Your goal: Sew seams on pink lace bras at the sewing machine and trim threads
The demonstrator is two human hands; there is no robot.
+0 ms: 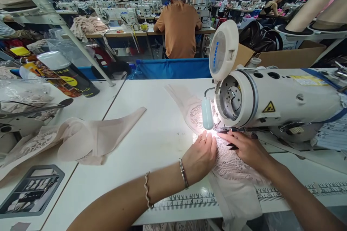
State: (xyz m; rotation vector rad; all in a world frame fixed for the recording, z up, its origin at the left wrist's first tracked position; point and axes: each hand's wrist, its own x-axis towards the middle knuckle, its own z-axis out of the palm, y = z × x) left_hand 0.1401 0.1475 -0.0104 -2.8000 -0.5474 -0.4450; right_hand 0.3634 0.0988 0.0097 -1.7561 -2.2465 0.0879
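Pale pink lace fabric (230, 164) lies under the head of a white sewing machine (282, 97), lit by its lamp. My left hand (202, 155) is closed, its fingertips together on the fabric just left of the needle area. My right hand (245, 149) stretches its index finger onto the fabric at the needle area. Black pointed tips, seemingly thread snips (232, 146), stick out from beneath its curled fingers. The needle and presser foot are largely hidden by the lamp and fingers. A plain fabric tail (238, 198) hangs over the table's front edge.
More pink lace pieces (89, 137) lie at left, by another machine's edge (18, 122). Spray cans (67, 74) stand behind them, near a slanting white pole (73, 39). A ruler strip (189, 200) runs along the front edge. A person (179, 25) sits ahead, facing away.
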